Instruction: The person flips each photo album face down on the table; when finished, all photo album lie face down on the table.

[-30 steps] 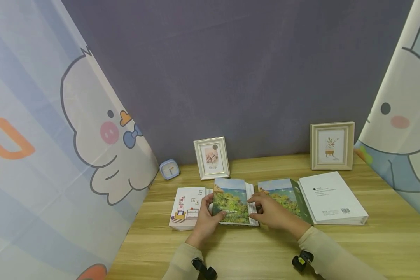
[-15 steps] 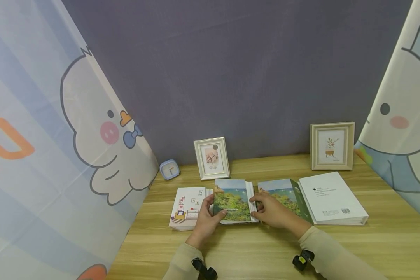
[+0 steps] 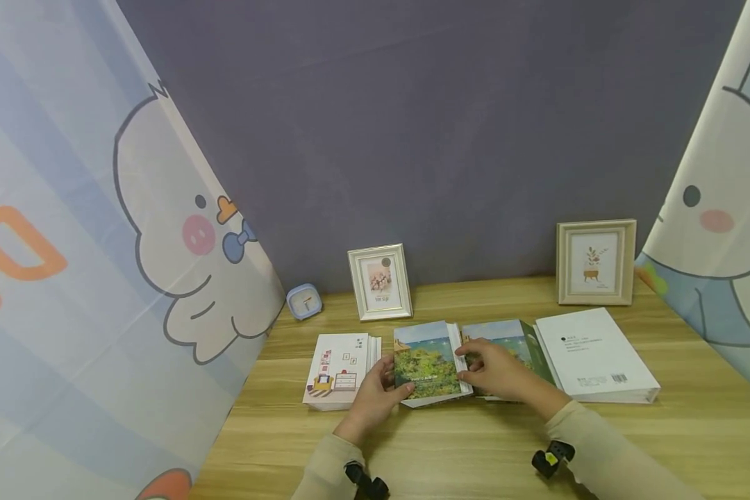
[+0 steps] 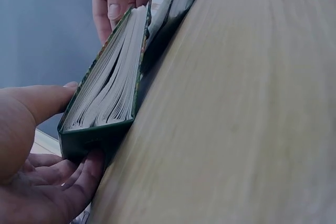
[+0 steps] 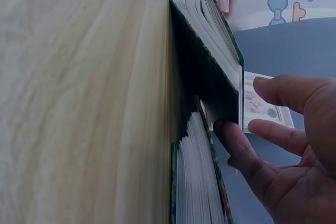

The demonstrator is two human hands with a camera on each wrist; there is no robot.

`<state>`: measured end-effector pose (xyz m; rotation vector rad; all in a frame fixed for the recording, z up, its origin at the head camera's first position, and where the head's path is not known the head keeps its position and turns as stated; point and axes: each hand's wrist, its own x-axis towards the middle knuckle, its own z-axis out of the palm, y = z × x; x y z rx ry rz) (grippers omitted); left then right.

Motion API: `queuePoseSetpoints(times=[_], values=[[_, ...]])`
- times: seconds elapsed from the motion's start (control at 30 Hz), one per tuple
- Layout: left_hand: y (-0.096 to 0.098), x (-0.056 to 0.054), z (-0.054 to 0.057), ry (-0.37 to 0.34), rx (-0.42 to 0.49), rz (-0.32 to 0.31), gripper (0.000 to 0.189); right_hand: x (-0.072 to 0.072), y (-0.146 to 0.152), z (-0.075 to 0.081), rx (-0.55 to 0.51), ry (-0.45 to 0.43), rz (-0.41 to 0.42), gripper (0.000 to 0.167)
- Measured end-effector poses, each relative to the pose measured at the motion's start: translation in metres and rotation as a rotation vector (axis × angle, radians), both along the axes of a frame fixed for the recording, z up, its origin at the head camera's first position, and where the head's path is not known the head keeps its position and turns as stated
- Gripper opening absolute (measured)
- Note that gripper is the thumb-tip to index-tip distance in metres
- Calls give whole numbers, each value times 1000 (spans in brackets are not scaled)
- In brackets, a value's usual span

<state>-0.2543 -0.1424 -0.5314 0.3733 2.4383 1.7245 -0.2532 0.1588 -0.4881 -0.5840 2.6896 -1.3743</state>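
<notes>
A photo album (image 3: 423,357) with a painted seaside-garden cover is between my hands, tilted and partly lifted off the table. My left hand (image 3: 375,399) grips its left side; in the left wrist view the thumb lies on the cover and the fingers are under the green spine (image 4: 94,136). At the opposite edge, my right hand (image 3: 496,368) holds the album, thumb near the cover side and a finger (image 5: 231,135) beneath. A second album (image 3: 500,337) with the same cover lies just right of it, partly hidden by the right hand.
A white book (image 3: 337,368) with a furniture drawing lies at left. A large white book (image 3: 596,354) lies at right, beside the second album. Behind are a blue clock (image 3: 304,301), a small picture frame (image 3: 380,281) and a larger picture frame (image 3: 596,262).
The held album has shifted a little to the right and turned, its lower left corner now nearer the front. Both hands have moved right along with it.
</notes>
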Motion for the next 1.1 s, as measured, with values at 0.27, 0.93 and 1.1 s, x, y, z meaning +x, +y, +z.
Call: queuePoseSetpoints(times=[0.27, 0.93, 1.1], values=[[1, 0, 4, 98, -92, -4, 80, -2, 6, 0, -65, -65, 27, 46], [7, 5, 14, 307, -315, -97, 55, -6, 14, 6, -222, -95, 104, 46], [8, 5, 13, 291, -261, -131, 57, -7, 14, 9, -300, -119, 166, 59]])
